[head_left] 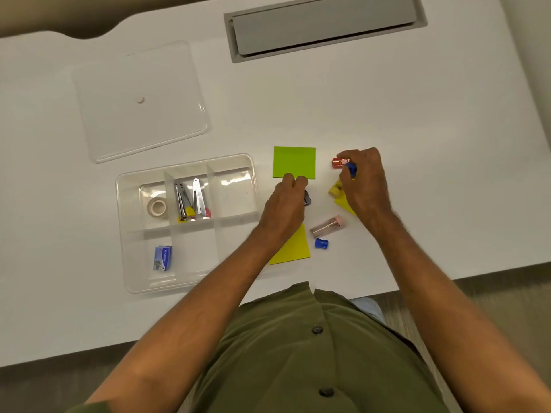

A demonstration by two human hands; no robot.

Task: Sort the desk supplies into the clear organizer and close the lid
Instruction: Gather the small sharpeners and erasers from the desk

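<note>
The clear organizer (128,186) sits left of centre with a tape roll (157,207), two staplers (190,201) and a blue staple box (163,257) in its compartments. Its clear lid (140,99) lies apart behind it. My left hand (286,204) pinches the near edge of a green sticky pad (293,160); a small dark item (307,198) lies beside that hand. My right hand (365,177) is closed on a small blue sharpener (351,169), next to a red one (338,163) and a yellow one (335,189). A yellow-green pad (295,248) lies partly under my left arm.
A clear lead tube with a pink cap (326,226) and another blue sharpener (321,243) lie between my arms. A yellow pad (344,204) pokes out under my right hand. A grey cable hatch (325,25) is set into the desk at the back. The desk's front edge is close.
</note>
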